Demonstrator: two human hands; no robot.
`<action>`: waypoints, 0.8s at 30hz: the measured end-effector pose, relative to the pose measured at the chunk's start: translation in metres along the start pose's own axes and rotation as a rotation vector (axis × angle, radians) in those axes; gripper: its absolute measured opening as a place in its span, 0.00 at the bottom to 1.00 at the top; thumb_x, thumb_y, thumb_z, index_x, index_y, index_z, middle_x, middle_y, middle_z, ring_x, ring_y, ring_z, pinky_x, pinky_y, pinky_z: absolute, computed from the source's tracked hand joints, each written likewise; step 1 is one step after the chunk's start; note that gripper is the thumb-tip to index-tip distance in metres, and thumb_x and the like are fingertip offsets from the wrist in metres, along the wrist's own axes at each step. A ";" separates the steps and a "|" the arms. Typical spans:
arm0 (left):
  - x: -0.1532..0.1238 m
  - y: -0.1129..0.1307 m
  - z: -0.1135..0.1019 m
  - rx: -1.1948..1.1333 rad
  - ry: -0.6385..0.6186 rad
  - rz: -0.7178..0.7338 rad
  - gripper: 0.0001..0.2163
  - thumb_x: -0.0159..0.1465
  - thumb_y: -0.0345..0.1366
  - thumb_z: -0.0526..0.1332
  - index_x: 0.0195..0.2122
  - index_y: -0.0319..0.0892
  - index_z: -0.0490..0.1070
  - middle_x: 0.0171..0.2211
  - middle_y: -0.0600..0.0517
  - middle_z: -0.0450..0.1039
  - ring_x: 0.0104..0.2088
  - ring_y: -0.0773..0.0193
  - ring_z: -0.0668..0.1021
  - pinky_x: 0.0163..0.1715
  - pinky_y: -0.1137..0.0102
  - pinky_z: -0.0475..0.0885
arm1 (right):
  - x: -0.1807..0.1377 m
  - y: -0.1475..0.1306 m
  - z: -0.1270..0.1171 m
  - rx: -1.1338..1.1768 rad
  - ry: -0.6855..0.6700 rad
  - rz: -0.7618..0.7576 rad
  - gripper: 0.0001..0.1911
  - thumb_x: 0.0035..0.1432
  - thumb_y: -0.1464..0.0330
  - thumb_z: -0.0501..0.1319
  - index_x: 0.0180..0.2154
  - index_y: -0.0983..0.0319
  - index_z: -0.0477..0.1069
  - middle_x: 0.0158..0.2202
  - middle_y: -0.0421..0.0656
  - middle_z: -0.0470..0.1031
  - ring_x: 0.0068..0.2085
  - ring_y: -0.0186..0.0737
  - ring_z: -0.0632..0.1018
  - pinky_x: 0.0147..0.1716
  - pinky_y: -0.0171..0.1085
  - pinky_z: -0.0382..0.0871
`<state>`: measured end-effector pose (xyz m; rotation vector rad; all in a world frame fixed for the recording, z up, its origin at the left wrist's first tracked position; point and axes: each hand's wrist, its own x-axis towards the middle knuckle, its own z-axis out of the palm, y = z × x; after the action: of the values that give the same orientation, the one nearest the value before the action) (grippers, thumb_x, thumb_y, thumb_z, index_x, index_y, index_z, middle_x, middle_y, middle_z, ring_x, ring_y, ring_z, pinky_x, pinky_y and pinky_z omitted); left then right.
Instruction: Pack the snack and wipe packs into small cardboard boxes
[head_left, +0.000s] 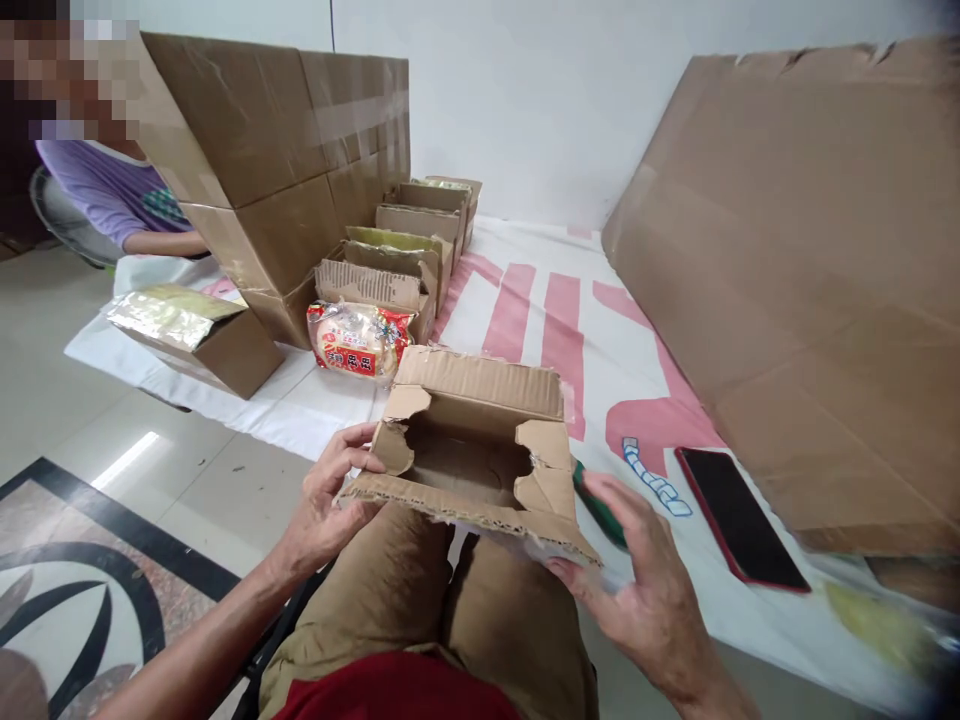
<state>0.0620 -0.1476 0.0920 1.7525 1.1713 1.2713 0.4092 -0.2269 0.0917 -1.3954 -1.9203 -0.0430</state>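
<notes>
An open cardboard box (487, 385) with its flaps spread and torn, rough edges sits in front of me at the table edge, above my lap. Its inside looks bare. My left hand (337, 495) pinches the box's left front corner, fingers on the side flap and thumb at the front. At the right front corner, my right hand (637, 570) has its fingers spread apart, with the thumb touching the box's lower edge. A dark green object (600, 508) lies partly hidden between box and right hand. Just behind the box stands a clear and red snack packet (360, 340).
Several open cardboard boxes (397, 265) line up beside a tall carton stack (277, 130). Left of it, another box (232, 350) has a shiny foil-like top. A red-edged phone (739, 515) lies right, near a large carton (825, 280). A person in a purple sleeve (82, 190) sits left.
</notes>
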 end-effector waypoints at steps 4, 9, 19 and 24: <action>0.011 -0.005 0.013 -0.044 0.079 -0.006 0.17 0.64 0.55 0.67 0.36 0.45 0.79 0.61 0.41 0.72 0.62 0.43 0.75 0.62 0.50 0.72 | 0.019 0.042 0.009 0.403 -0.188 0.177 0.57 0.56 0.35 0.63 0.76 0.51 0.46 0.75 0.53 0.58 0.72 0.60 0.65 0.64 0.57 0.69; 0.017 -0.008 0.029 -0.113 0.189 -0.064 0.18 0.62 0.52 0.70 0.46 0.46 0.75 0.53 0.43 0.77 0.56 0.48 0.79 0.59 0.53 0.75 | 0.081 0.075 0.034 0.840 -0.077 0.421 0.51 0.63 0.33 0.46 0.74 0.56 0.49 0.68 0.59 0.68 0.65 0.57 0.75 0.60 0.59 0.72; 0.005 -0.018 0.038 -0.156 0.213 -0.189 0.32 0.62 0.51 0.70 0.64 0.48 0.65 0.60 0.41 0.73 0.60 0.48 0.78 0.61 0.54 0.74 | 0.054 0.042 0.010 0.510 -0.104 0.114 0.32 0.64 0.41 0.60 0.60 0.52 0.75 0.61 0.52 0.75 0.65 0.62 0.73 0.65 0.61 0.68; 0.001 -0.023 0.034 -0.182 0.174 -0.290 0.32 0.63 0.55 0.67 0.63 0.46 0.67 0.62 0.39 0.73 0.60 0.45 0.77 0.58 0.53 0.76 | 0.024 0.043 0.025 0.301 -0.159 0.030 0.43 0.61 0.40 0.63 0.71 0.49 0.60 0.78 0.49 0.50 0.75 0.64 0.57 0.68 0.62 0.64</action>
<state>0.0887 -0.1383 0.0620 1.3088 1.3082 1.3251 0.4285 -0.1793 0.0714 -1.2536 -1.9381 0.3665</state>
